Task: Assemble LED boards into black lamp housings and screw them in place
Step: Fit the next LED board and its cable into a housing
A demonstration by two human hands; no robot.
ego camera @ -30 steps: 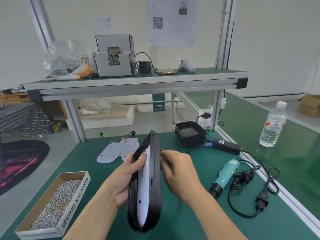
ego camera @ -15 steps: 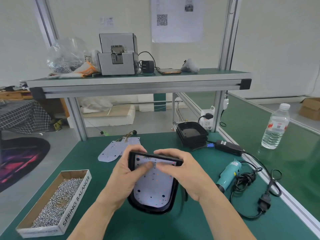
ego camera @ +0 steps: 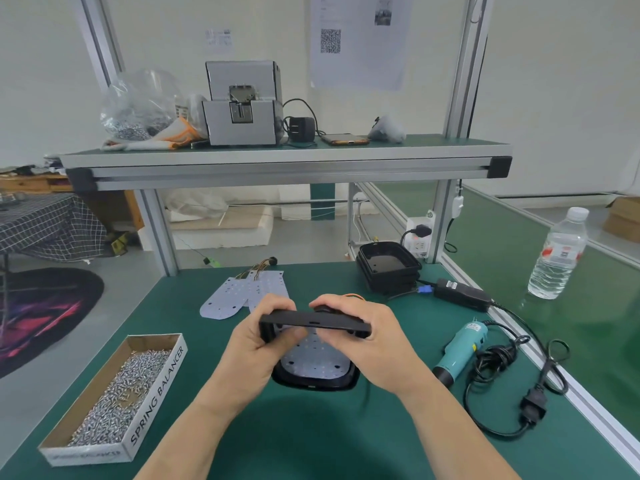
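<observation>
Gripping the black lamp housing [ego camera: 313, 383] at the centre of the frame, both hands curl round its far, straight edge. The left hand [ego camera: 254, 348] wraps the left corner with its thumb laid inside, and the right hand [ego camera: 369, 341] closes over the right corner. The housing is tilted, far edge raised and rounded near end down by the green table [ego camera: 311, 431]; whether it touches the mat cannot be told. A white LED board [ego camera: 311, 360] lies inside it, and orange wires [ego camera: 353, 296] show just behind the right fingers.

At lower left a cardboard box [ego camera: 157, 393] printed "SPRING BALANCER" holds a heap of small silver screws [ego camera: 117, 396]. Just above the hands lie spare LED boards [ego camera: 235, 296] with wire tails, and to the upper right of the hands sits a stack of empty housings [ego camera: 388, 268]. On the right are a black power adapter [ego camera: 462, 294], a teal electric screwdriver [ego camera: 462, 346] with a small label too blurred to read, and a water bottle [ego camera: 557, 258] whose red-and-white label is also unreadable.

On the shelf [ego camera: 284, 164] across the upper frame stand a grey screw feeder [ego camera: 242, 105], a clear bag of screws [ego camera: 138, 105] and a phone [ego camera: 344, 139]. A paper sheet [ego camera: 360, 60] on the wall above carries a QR code [ego camera: 330, 40]; its text is illegible.
</observation>
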